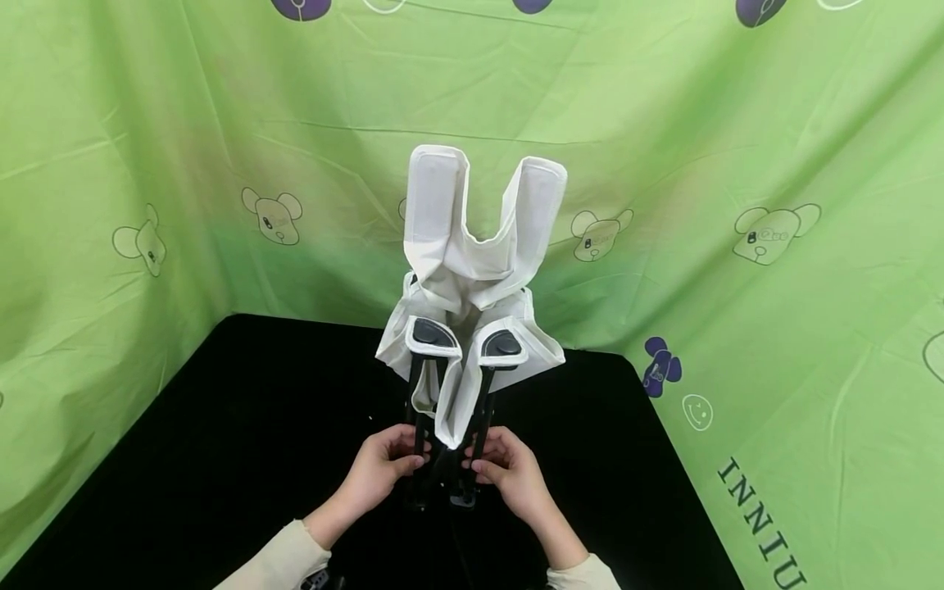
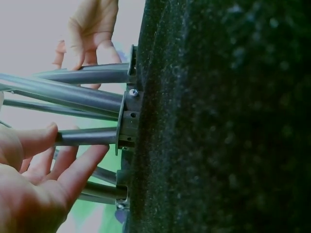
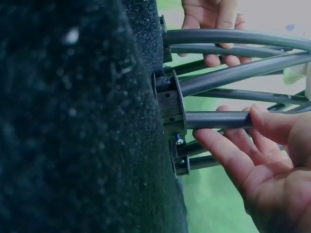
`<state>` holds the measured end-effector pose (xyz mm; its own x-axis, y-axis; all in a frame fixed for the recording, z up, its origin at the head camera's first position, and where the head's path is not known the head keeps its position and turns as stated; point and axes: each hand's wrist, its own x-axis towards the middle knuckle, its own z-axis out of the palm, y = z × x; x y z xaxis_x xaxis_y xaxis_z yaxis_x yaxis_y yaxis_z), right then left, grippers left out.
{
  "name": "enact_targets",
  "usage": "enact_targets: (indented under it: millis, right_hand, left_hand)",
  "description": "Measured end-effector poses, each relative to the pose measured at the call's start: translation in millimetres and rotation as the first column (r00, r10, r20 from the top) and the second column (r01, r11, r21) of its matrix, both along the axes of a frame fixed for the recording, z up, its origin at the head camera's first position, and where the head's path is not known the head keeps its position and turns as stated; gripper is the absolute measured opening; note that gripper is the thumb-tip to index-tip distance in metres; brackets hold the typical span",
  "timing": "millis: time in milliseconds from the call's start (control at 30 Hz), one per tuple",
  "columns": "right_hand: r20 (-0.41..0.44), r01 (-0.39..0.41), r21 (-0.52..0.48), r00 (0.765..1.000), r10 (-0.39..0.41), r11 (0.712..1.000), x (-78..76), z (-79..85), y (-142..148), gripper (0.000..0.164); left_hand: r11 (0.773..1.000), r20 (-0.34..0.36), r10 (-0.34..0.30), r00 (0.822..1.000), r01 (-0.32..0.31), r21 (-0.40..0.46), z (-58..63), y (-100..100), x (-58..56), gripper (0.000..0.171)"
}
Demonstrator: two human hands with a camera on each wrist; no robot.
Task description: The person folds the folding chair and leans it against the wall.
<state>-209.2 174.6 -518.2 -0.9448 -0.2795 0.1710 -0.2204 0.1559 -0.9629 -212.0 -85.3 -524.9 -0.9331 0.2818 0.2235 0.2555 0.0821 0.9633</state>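
Note:
A folding chair with a white fabric seat [image 1: 487, 254] stands upright on the black table, its dark metal tubes drawn close together. Dark corner patches show on the two nearer fabric corners. My left hand [image 1: 378, 465] pinches a leg tube [image 2: 87, 137] on the left, thumb on one side and fingers on the other. On the right, my right hand [image 1: 512, 471] likewise holds a leg tube [image 3: 218, 119] between thumb and fingers. Both grips sit low, just above the foot brackets [image 3: 169, 99], which meet the black cloth. The fabric hides the upper ends of the tubes.
A black-covered table [image 1: 258, 426] spreads out around the chair. Behind and to both sides hangs a green curtain [image 1: 332, 98] printed with cartoon mice and lettering. Pale sleeves [image 1: 283, 557] cover my forearms.

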Motion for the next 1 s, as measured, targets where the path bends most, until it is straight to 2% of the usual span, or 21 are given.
enact_targets:
  millis: [333, 467, 833, 1000]
  right_hand:
    - [-0.015, 0.001, -0.008, 1.000, -0.001, 1.000, 0.6, -2.1, 0.0, 0.033]
    - [-0.018, 0.001, -0.007, 1.000, -0.002, 1.000, -1.8, -1.9, -0.3, 0.032]
    - [-0.053, -0.010, -0.013, 0.999, 0.009, 1.000, -8.1, -4.2, 0.4, 0.030]
    - [-0.047, 0.000, -0.009, 0.999, 0.000, 1.000, -11.1, -6.4, -0.1, 0.031]
  left_hand:
    - [1.000, -0.018, 0.020, 1.000, -0.020, -0.005, -0.8, 3.1, 3.1, 0.028]
    - [0.999, -0.030, 0.037, 0.999, -0.038, -0.018, -0.4, 5.0, 2.3, 0.027]
    - [0.999, -0.064, 0.040, 0.997, -0.040, 0.000, -1.2, 8.8, -1.8, 0.028]
    - [0.998, -0.048, 0.056, 0.997, -0.055, 0.019, -2.7, 10.1, -3.2, 0.029]
